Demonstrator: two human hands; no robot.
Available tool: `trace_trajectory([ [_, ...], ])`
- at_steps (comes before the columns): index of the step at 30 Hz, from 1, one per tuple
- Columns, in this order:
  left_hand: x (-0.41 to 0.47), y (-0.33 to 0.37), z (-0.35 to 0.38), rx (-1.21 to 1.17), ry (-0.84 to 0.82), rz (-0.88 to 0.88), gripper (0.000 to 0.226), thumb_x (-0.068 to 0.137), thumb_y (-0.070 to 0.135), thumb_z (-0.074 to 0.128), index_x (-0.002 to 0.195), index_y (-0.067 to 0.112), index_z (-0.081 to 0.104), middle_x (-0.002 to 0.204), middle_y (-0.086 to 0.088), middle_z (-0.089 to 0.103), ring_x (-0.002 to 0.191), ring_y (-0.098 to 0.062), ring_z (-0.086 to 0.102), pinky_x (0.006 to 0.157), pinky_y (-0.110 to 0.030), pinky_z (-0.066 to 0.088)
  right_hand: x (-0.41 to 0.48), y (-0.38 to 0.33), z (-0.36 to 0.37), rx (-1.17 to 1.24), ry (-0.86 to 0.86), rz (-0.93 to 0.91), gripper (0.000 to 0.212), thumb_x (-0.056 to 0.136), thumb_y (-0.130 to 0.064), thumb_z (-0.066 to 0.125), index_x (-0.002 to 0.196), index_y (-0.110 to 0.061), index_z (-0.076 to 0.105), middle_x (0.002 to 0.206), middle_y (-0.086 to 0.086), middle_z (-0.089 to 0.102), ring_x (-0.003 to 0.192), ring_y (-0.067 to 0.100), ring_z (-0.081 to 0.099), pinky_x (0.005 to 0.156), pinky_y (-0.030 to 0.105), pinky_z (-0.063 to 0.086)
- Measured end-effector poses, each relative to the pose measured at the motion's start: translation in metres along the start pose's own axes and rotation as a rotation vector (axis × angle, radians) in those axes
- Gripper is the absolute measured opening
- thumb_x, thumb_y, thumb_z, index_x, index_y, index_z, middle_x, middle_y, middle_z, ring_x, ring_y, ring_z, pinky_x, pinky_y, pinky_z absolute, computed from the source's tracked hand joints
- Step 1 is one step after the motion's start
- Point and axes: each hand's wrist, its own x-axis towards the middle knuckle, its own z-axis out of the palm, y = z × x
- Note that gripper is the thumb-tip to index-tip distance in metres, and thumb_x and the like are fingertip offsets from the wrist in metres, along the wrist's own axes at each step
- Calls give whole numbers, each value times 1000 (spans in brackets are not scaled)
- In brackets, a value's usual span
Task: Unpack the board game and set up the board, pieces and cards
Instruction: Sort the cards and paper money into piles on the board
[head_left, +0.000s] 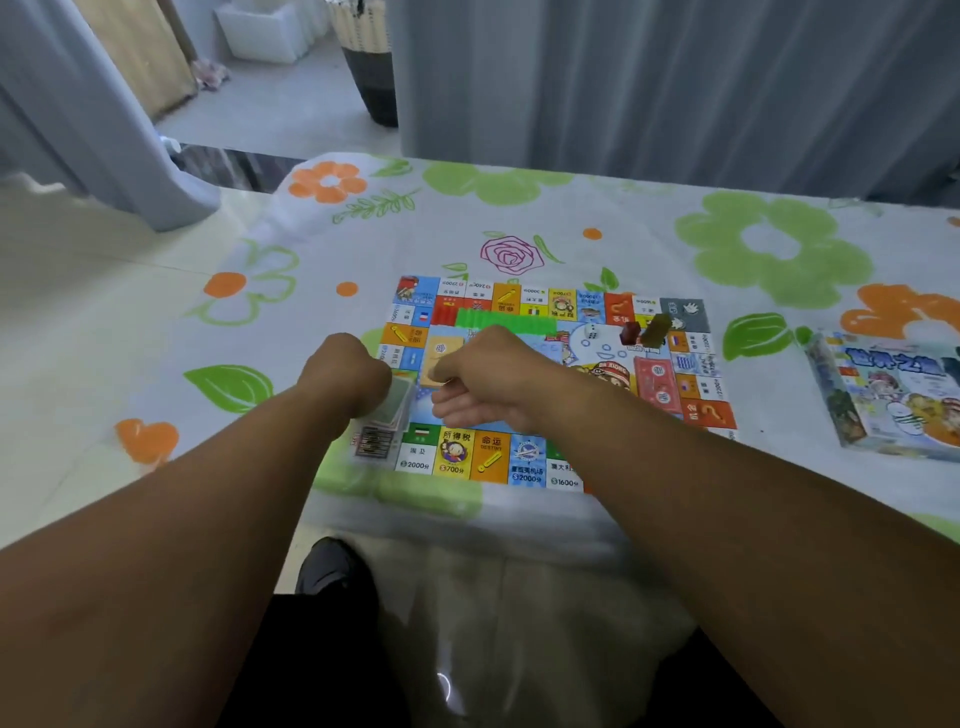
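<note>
While above the board (524, 462), left fingers (378, 375) around card stack (397, 411), right fingers (457, 410) pinch-tight on tan card (441, 354).

On the board (670, 364), the row of squares nearest the desk's near edge reads best. A green-flag square (418, 451) carries "2000分". The yellow square (455, 453) beside it says 所得税 above "700分". The orange square (489, 457) says 命运 with a small "DESTINY" beneath. The blue aeroplane square (527, 461) shows "2000分", and the next square (563, 475) "1600分". In the board's middle a cartoon cap (607, 370) bears "DR.XIONG". An orange-red square (709, 414) shows a question mark. The far row's print is upside down and blurred. The box (893, 395) at the desk's right edge has a blue Chinese title, too blurred to read.
</note>
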Motion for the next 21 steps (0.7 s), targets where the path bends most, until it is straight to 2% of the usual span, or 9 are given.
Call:
trace_trajectory([
  [2, 2, -3, 1, -21, -14, -3, 8, 84, 5, 66, 85, -1, 62, 85, -18, 65, 76, -34, 62, 58, -33, 49, 6, 1, 12, 82, -23, 56, 43, 96, -8, 61, 135, 5, 50, 109, 26, 68, 91, 32, 73, 73, 39, 63],
  [4, 5, -6, 2, -71, -35, -7, 10, 82, 3, 66, 90, -3, 64, 89, -21, 67, 83, -39, 67, 74, -43, 61, 11, 2, 22, 133, -30, 111, 49, 97, -5, 56, 142, 4, 42, 118, 29, 63, 101, 37, 69, 77, 41, 61],
  [7, 6, -10, 3, -80, -58, 5, 9, 82, 1, 64, 90, -3, 64, 89, -21, 68, 85, -39, 68, 81, -50, 61, 19, 5, 30, 186, -17, 156, 55, 96, -3, 53, 148, 0, 36, 123, 31, 60, 105, 40, 66, 78, 43, 59],
  [9, 6, -11, 3, -76, -69, 16, 9, 81, 0, 62, 90, -3, 65, 88, -20, 68, 84, -38, 68, 80, -49, 61, 23, 5, 32, 214, 3, 169, 50, 96, -2, 51, 144, 1, 41, 120, 30, 62, 100, 38, 68, 72, 42, 60],
  [12, 6, -12, 2, -85, -81, 13, 9, 81, -1, 62, 89, -3, 65, 85, -19, 68, 83, -37, 68, 80, -47, 61, 24, 5, 37, 214, 21, 181, 41, 94, -2, 49, 134, 1, 49, 104, 26, 69, 67, 26, 71, 57, 30, 55],
  [14, 6, -13, 2, -96, -85, 2, 8, 80, -2, 64, 88, -4, 65, 84, -18, 67, 81, -37, 68, 78, -46, 62, 25, 4, 39, 224, 42, 177, 37, 93, -1, 48, 129, 0, 50, 105, 25, 68, 50, 20, 67, 48, 24, 46],
  [17, 8, -14, 3, -144, -105, -36, 9, 81, -2, 67, 89, -4, 63, 81, -17, 64, 79, -36, 67, 79, -46, 62, 25, 4, 43, 238, 58, 176, 28, 93, -1, 50, 121, -2, 52, 104, 23, 65, 45, 18, 64, 47, 23, 37],
  [19, 7, -14, 3, -197, -134, -73, 10, 82, -4, 67, 85, -1, 58, 79, -17, 61, 75, -36, 63, 77, -42, 59, 24, 5, 44, 238, 52, 176, 19, 93, 0, 51, 111, -2, 54, 99, 19, 63, 50, 18, 65, 49, 24, 36],
  [21, 6, -13, 2, -237, -180, -112, 12, 83, -6, 66, 83, 0, 55, 80, -20, 59, 72, -34, 58, 72, -41, 54, 25, 6, 45, 229, 49, 173, 18, 93, 1, 52, 110, 0, 54, 98, 18, 62, 54, 19, 65, 49, 25, 35],
])
